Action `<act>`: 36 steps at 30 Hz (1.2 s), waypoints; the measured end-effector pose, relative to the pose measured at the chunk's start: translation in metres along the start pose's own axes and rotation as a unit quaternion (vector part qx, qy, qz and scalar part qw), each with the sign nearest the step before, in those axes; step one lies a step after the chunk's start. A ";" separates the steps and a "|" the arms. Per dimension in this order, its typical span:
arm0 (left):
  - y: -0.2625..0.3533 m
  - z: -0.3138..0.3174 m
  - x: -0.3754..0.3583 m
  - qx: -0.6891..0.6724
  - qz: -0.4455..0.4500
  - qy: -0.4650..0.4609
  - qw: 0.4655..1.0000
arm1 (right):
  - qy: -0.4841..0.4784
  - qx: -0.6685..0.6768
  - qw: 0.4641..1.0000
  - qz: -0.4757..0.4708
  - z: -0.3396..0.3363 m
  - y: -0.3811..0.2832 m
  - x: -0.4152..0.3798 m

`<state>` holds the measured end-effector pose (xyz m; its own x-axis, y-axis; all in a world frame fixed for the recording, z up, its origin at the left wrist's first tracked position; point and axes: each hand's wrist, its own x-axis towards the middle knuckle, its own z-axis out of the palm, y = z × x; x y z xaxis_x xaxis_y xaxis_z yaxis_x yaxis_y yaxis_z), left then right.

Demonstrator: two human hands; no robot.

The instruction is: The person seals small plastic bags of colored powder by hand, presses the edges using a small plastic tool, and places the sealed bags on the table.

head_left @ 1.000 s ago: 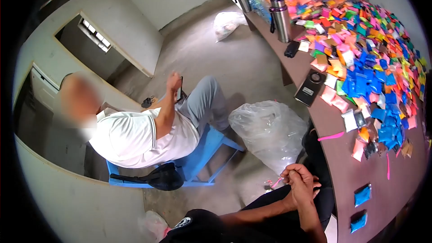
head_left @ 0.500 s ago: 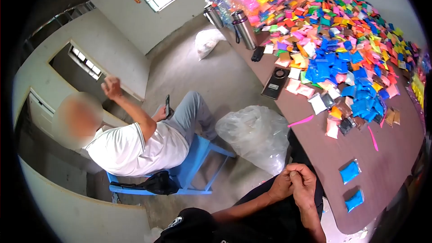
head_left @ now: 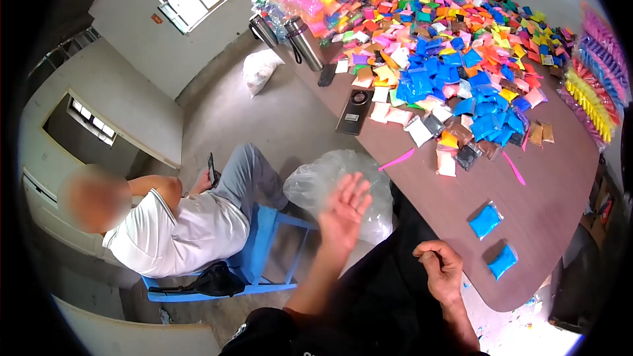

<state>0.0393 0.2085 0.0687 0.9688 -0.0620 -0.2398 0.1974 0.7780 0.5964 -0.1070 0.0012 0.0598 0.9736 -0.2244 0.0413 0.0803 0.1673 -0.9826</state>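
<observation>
My left hand is raised in front of the clear plastic bag, palm showing and fingers apart, holding nothing. My right hand rests over my dark-clothed lap beside the table edge, its fingers curled in with the thumb against them; nothing shows in it. On the table, just right of that hand, lie two small blue packets, one blue packet farther back and another blue packet nearer. Farther off are a pink strip and a second pink strip.
Many colourful packets are heaped on the brown table, with a phone and a steel flask along its edge. A clear plastic bag lies on the floor. Another person sits on a blue chair, holding a phone.
My clasped hands have parted; the left has risen and opened, while the right stays low and curled. The other person's raised hand has moved toward their head. My view has shifted right.
</observation>
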 end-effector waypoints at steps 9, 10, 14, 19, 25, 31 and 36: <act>0.037 0.000 0.018 -0.124 0.032 -0.052 0.990 | 0.000 -0.199 0.977 -0.076 -0.005 0.030 -0.011; 0.037 -0.002 0.019 -0.143 0.030 -0.058 0.988 | 0.011 -0.210 0.974 -0.087 0.000 0.038 -0.012; 0.037 -0.008 0.022 -0.159 0.027 -0.051 0.986 | 0.000 -0.284 0.945 -0.164 0.005 0.044 -0.007; 0.038 -0.005 0.023 -0.153 0.031 -0.014 0.988 | 0.013 -0.280 0.946 -0.165 0.006 0.052 -0.003; 0.016 -0.037 0.031 0.051 -0.010 -0.028 0.998 | 0.016 -0.289 0.945 -0.153 0.004 0.048 -0.002; -0.012 -0.006 0.015 0.375 0.013 -0.020 0.927 | -0.019 -0.259 0.959 -0.116 -0.005 0.025 -0.007; -0.038 0.007 0.002 0.453 0.008 -0.080 0.888 | -0.075 -0.239 0.908 -0.336 -0.014 -0.080 0.021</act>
<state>0.0345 0.1744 0.0513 0.9672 -0.2001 -0.1564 0.1520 -0.0372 0.9877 -0.0957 -0.0302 0.1368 0.7605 0.0168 0.6491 0.5995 -0.4021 -0.6920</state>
